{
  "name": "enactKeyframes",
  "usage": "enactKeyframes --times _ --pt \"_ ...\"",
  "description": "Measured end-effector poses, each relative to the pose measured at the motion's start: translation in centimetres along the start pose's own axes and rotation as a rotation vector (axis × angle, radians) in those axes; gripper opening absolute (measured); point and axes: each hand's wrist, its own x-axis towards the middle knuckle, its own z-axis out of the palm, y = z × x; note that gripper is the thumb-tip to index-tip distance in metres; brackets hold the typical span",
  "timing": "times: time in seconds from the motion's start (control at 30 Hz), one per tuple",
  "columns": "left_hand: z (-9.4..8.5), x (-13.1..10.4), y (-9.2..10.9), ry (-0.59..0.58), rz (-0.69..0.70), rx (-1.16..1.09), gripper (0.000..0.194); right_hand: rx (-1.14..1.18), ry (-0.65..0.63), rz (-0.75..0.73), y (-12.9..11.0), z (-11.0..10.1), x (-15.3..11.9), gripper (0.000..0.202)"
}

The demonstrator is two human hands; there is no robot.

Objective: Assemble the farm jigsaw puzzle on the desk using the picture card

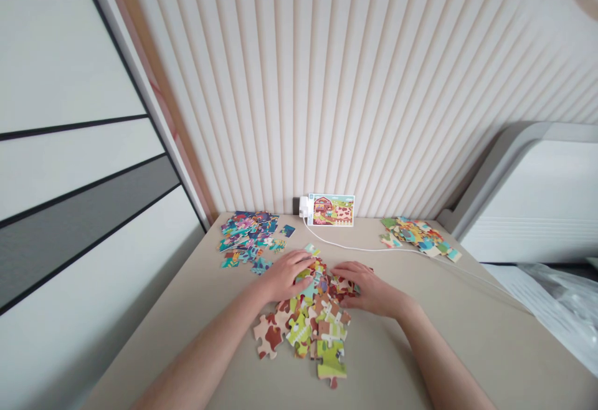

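Observation:
A loose pile of jigsaw puzzle pieces (301, 330), green, brown and cream, lies on the beige table between my hands. My left hand (286, 275) rests at the pile's upper left, fingers stretched over the pieces and thumb apart from them. On the other side, my right hand (371, 290) lies with fingers spread against the pile's right edge. Dark red pieces (340, 286) show between its fingers and thumb. Both hands touch pieces, but neither has one lifted. Several pieces are partly hidden under the fingers. A green piece (331, 360) lies nearest me.
A picture card (332, 210) of a red barn leans on the ribbed wall beside a white charger (303, 206). Its white cable (355, 248) runs right across the table (420, 360). Blue-purple pieces (247, 232) lie back left, yellow-orange pieces (418, 234) back right.

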Motion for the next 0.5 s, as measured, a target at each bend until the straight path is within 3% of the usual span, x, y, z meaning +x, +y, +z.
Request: enactKeyframes --times 0.07,0.3,0.5 --pt "0.0 0.0 0.0 0.010 -0.003 -0.006 0.050 0.011 -0.019 0.011 -0.2 0.0 0.1 0.071" --pt "-0.3 -0.1 0.2 -0.006 0.006 -0.002 0.049 0.001 -0.013 0.046 0.1 -1.2 -0.7 0.038" --pt "-0.6 -0.3 1.1 -0.035 -0.017 0.017 0.047 -0.064 0.021 0.100 0.2 -1.1 -1.0 0.058"
